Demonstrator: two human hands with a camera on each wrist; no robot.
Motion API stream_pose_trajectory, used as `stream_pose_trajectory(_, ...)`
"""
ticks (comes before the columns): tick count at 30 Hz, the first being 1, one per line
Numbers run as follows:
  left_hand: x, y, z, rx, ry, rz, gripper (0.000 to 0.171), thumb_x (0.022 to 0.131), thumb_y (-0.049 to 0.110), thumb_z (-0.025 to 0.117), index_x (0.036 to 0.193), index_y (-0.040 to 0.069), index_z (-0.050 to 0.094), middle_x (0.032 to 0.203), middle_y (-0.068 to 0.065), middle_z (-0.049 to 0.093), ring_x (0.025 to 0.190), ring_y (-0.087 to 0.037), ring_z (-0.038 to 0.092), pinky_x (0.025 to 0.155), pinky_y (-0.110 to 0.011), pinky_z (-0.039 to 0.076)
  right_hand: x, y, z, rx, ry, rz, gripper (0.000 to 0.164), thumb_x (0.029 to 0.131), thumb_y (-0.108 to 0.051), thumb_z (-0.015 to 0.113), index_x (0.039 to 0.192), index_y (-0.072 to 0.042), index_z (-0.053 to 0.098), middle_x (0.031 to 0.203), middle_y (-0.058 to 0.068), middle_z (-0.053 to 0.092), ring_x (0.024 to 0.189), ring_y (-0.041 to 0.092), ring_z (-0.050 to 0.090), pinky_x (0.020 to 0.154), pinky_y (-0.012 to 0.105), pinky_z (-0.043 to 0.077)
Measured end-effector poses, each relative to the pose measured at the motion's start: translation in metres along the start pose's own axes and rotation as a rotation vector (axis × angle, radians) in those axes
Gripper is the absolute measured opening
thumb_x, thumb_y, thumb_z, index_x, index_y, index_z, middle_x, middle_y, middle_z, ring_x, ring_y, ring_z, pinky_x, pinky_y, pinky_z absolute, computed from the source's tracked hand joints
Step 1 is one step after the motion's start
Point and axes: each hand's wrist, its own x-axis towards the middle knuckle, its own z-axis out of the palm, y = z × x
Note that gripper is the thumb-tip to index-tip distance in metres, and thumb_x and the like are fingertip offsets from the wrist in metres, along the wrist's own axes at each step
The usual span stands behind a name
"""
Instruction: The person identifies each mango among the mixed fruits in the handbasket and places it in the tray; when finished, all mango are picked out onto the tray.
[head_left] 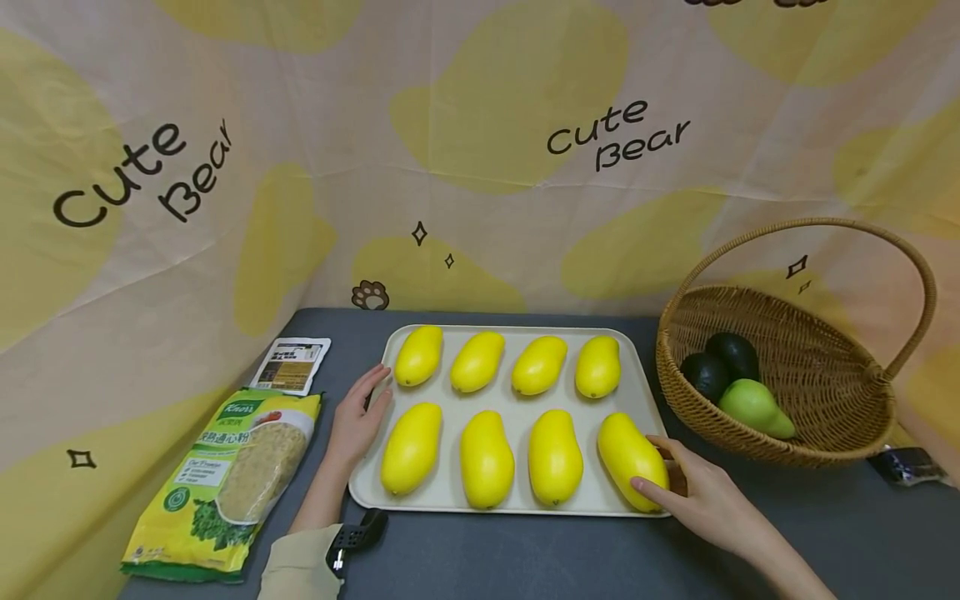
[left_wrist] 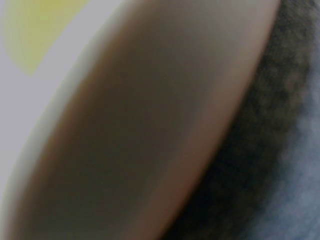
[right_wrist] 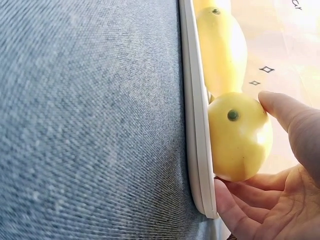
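Yellow mangoes lie in two rows on a cream tray [head_left: 450,502]. My right hand [head_left: 701,492] holds the front-right mango [head_left: 632,461], with the thumb on its near side and the fingers round its right side. Seen from the right wrist, that mango [right_wrist: 239,140] sits against the tray rim [right_wrist: 200,150], its stem end toward the camera, between the thumb [right_wrist: 287,112] and fingers. At the tray's left edge my left hand [head_left: 356,425] rests with its fingers extended along the rim. The left wrist view is too blurred and close to show that hand's fingers clearly.
A handled wicker basket [head_left: 780,446] at the right holds dark avocados [head_left: 731,357] and a green pear [head_left: 756,408]. Left of the tray lie a yellow-green Knorr bag [head_left: 225,483] and a small white packet [head_left: 291,365]. A dark wrapped item [head_left: 907,465] lies beyond the basket.
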Motion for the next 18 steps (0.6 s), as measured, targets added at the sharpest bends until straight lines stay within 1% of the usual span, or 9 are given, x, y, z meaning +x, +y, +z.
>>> stream_pose_trajectory(5, -0.0004, -0.0006, 0.0007, 0.006, 0.013, 0.003, 0.043, 0.102, 0.019, 0.051, 0.143, 0.007, 0.049, 0.153, -0.009, 0.038, 0.142, -0.029, 0.029, 0.114, -0.049, 0.028, -0.0009, -0.0002, 0.0012, -0.004, -0.002, 0.029, 0.074, 0.085, -0.051, 0.07, 0.136, -0.004, 0.048, 0.123, 0.019, 0.062, 0.098, 0.025, 0.066, 0.079, 0.043, 0.056)
stream_pose_trajectory(11, 0.0006, -0.0005, 0.0001, 0.006, 0.009, 0.003, 0.043, 0.102, 0.02, 0.052, 0.143, 0.007, 0.049, 0.153, -0.009, 0.038, 0.143, -0.028, 0.029, 0.115, -0.047, 0.027, -0.0018, 0.0007, 0.0021, 0.012, -0.005, 0.04, 0.074, 0.085, -0.05, 0.071, 0.137, -0.004, 0.046, 0.126, 0.022, 0.059, 0.098, 0.027, 0.067, 0.078, 0.042, 0.057)
stream_pose_trajectory(13, 0.0009, -0.0006, -0.0004, 0.012, 0.004, 0.005, 0.044, 0.103, 0.021, 0.051, 0.144, 0.007, 0.048, 0.153, -0.009, 0.037, 0.143, -0.028, 0.029, 0.115, -0.046, 0.027, -0.0012, 0.001, 0.0022, 0.011, -0.003, 0.052, 0.074, 0.085, -0.051, 0.071, 0.138, -0.005, 0.046, 0.126, 0.021, 0.059, 0.099, 0.026, 0.067, 0.078, 0.041, 0.057)
stream_pose_trajectory(18, 0.0003, -0.0002, -0.0007, 0.018, -0.003, 0.007, 0.044, 0.103, 0.02, 0.05, 0.144, 0.007, 0.047, 0.153, -0.01, 0.037, 0.143, -0.028, 0.028, 0.115, -0.047, 0.027, -0.0011, 0.002, 0.0022, 0.012, -0.014, 0.05, 0.074, 0.086, -0.048, 0.07, 0.138, -0.002, 0.045, 0.124, 0.022, 0.06, 0.097, 0.027, 0.067, 0.077, 0.042, 0.057)
